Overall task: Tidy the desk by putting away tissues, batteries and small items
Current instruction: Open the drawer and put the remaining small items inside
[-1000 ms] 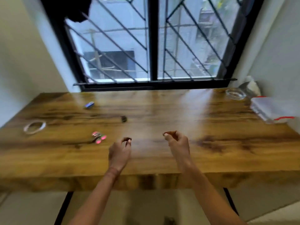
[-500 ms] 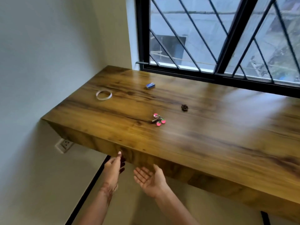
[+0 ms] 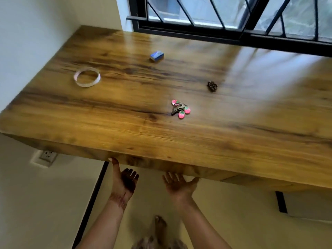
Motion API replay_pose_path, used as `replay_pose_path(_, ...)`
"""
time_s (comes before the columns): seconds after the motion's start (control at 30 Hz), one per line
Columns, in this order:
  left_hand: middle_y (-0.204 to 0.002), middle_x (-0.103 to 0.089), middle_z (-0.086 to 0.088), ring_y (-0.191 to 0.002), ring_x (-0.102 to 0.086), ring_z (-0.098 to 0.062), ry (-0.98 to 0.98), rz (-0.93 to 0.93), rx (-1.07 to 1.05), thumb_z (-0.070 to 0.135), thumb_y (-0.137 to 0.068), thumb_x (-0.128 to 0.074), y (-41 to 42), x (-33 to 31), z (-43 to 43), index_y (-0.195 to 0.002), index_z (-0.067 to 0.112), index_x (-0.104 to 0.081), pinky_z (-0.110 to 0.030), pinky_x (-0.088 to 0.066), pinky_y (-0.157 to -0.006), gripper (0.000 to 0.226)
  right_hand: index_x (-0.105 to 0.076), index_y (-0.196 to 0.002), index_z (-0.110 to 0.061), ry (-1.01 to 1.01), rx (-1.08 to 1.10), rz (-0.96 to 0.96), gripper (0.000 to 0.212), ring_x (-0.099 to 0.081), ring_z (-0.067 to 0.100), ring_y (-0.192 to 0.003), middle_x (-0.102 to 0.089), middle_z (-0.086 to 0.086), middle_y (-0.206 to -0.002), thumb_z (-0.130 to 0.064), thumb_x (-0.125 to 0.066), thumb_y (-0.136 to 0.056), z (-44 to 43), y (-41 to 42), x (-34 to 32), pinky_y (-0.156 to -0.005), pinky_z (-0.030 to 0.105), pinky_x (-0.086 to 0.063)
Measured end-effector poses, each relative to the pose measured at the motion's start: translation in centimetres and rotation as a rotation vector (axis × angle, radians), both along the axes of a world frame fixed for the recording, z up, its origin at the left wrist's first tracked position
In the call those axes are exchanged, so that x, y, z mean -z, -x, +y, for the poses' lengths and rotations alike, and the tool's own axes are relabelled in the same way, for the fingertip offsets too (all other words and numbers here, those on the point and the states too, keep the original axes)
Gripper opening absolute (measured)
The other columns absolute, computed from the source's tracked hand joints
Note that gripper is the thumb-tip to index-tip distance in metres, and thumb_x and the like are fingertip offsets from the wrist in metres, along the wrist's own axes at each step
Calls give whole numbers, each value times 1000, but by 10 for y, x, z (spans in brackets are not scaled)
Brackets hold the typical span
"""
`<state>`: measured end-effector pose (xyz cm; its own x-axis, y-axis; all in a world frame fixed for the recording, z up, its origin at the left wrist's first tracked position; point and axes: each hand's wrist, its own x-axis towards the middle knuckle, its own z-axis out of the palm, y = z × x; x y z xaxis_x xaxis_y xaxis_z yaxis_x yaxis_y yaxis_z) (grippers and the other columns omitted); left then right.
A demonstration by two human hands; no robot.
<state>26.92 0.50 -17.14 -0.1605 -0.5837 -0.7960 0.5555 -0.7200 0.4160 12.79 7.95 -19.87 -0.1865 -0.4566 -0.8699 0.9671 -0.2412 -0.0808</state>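
Observation:
Small items lie on the wooden desk (image 3: 125, 126). A bunch of keys with pink strawberry charms (image 3: 180, 109) sits near the middle. A small dark brown clump (image 3: 212, 86) lies to its right and farther back. A blue and white little box (image 3: 156, 55) rests towards the window, and a white tape ring (image 3: 87, 76) lies at the left. Both hands hang below the desk's front edge, palms up and empty. My left hand (image 3: 124, 180) has its thumb against the desk's front face. My right hand (image 3: 178, 184) is spread open beside it.
A black barred window (image 3: 224, 18) runs along the back of the desk. White walls close the left side, with a wall socket (image 3: 46, 156) under the desk. A black desk leg (image 3: 93, 198) stands left of my arms. A foot (image 3: 159, 225) shows on the floor below.
My view has swung left and down, closer to the desk's left end. Both hands dropped from over the desktop to below its front edge and opened, palms up.

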Motion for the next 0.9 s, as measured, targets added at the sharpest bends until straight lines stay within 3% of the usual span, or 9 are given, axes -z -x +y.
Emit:
replay_pose_path(0.1,-155,-14,-16,-143,-13,-31,67,19,-33,70,-84,-31,3,-2,-6,-147,14,-20,-45,-14,-118,84,-33,-140,-7,33,33,-9,87,-28,35,-137,-30,16,-149,-72,-25,-82,-4,6,5,-111,51,-21)
replay_pose_path(0.2,-124,-52,-9,-137,-33,-24,67,166,-73,72,-79,-39,4,-8,-8,-81,13,-76,-42,-24,-115,70,-30,-139,-2,67,55,-38,91,-26,35,-138,-29,19,-149,-73,-25,-82,-3,10,7,-110,50,-22)
replay_pose_path(0.3,-103,-56,-4,-121,-51,-19,58,274,-160,68,-74,-55,2,-1,-11,-53,10,-75,-38,-32,-112,65,-24,-142,0,94,64,-43,94,-23,34,-139,-25,20,-150,-73,-26,-82,-2,11,7,-114,48,-21)
replay_pose_path(0.43,-92,-63,-3,-82,-63,-14,40,313,-185,69,-71,-57,-3,8,-9,-89,8,-71,-33,-41,-104,64,-23,-143,-2,106,111,-51,93,-22,34,-139,-24,19,-151,-73,-26,-82,2,5,3,-115,46,-20)
replay_pose_path(0.57,-118,-54,-7,-104,-55,-20,16,210,-25,75,-75,-42,-22,15,4,-115,10,-50,-35,-37,-101,77,-17,-144,-1,45,53,-7,95,-20,35,-140,-20,21,-152,-74,-17,-83,18,-6,5,-116,45,-17)
replay_pose_path(0.67,-136,-42,-8,-131,-40,-21,34,88,120,75,-79,-28,-40,10,15,-138,6,-34,-36,-23,-113,91,-21,-142,3,-22,-55,65,89,-31,37,-135,-29,25,-147,-67,-12,-88,34,-10,2,-115,44,-20)
replay_pose_path(0.77,-127,-50,-12,-124,-47,-27,165,-210,306,63,-88,-31,-53,-8,30,-130,6,-44,-36,-33,-109,72,-49,-122,2,-254,-368,426,53,-57,34,-110,-59,22,-119,-41,-28,-99,55,-30,-22,-100,40,-41)
replay_pose_path(0.83,-110,-60,-15,-108,-57,-33,451,-725,387,35,-93,-50,-60,-23,42,-112,6,-55,-35,-44,-88,35,-59,-102,-8,-430,-518,984,25,-63,22,-83,-65,9,-92,-26,-43,-97,69,-51,-45,-76,31,-50)
replay_pose_path(0.9,-106,-58,-18,-100,-57,-34,881,-1175,390,14,-88,-59,-65,-38,44,-109,1,-54,-35,-47,-78,25,-60,-97,-11,-434,-481,1687,14,-59,14,-81,-61,1,-88,-20,-50,-93,74,-66,-66,-71,25,-49)
